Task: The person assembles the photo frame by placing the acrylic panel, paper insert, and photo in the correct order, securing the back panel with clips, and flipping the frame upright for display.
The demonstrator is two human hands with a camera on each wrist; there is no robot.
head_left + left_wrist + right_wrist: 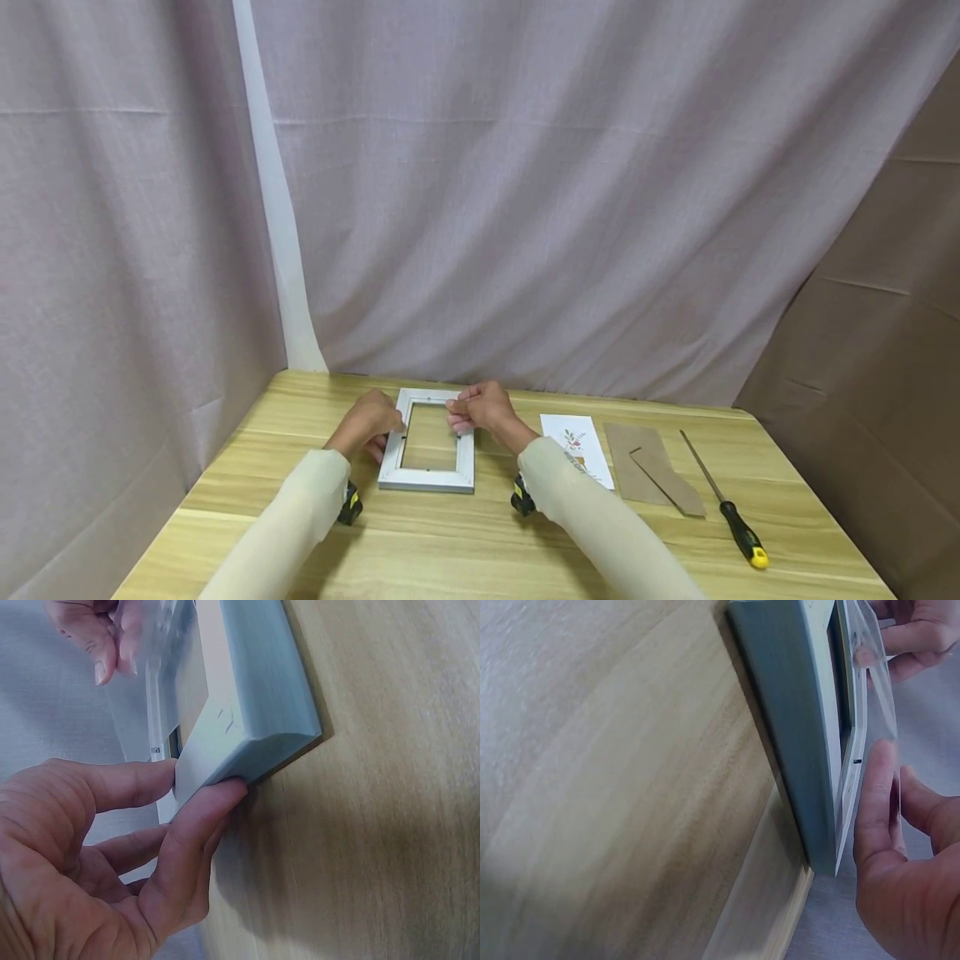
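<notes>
- Fingers first: on my left hand (370, 422) the fingertips (225, 793) are curled onto the left edge of the white picture frame (427, 442), thumb on its back face, so that hand grips the frame. My right hand (480, 408) pinches a clear sheet (874, 727) at the frame's upper right corner; in the right wrist view a straight finger (874, 795) lies along the sheet against the frame's inner edge.
- Pale fabric curtain (525, 183) fills the whole backdrop, with a brown panel (885, 350) to the right.
- Wooden table (450, 542) carries everything; the frame lies flat on it, back side up, near the far edge and between my two hands.
- Sleeves (600, 525) of both arms run in from the near edge; my right forearm crosses in front of the lower left corner of the printed card.
- Brown cardboard backing (637, 458), with its stand piece (671, 483) lying on it, sits right of the card, well clear of the frame.
- Printed card (581, 446) with a small plant picture lies just right of my right wrist, between frame and backing.
- Screwdriver (723, 500) with a black and yellow handle lies farthest right, beside the backing, handle toward me.
- Wrist cameras (349, 504) show as small black and yellow bits under each forearm.
</notes>
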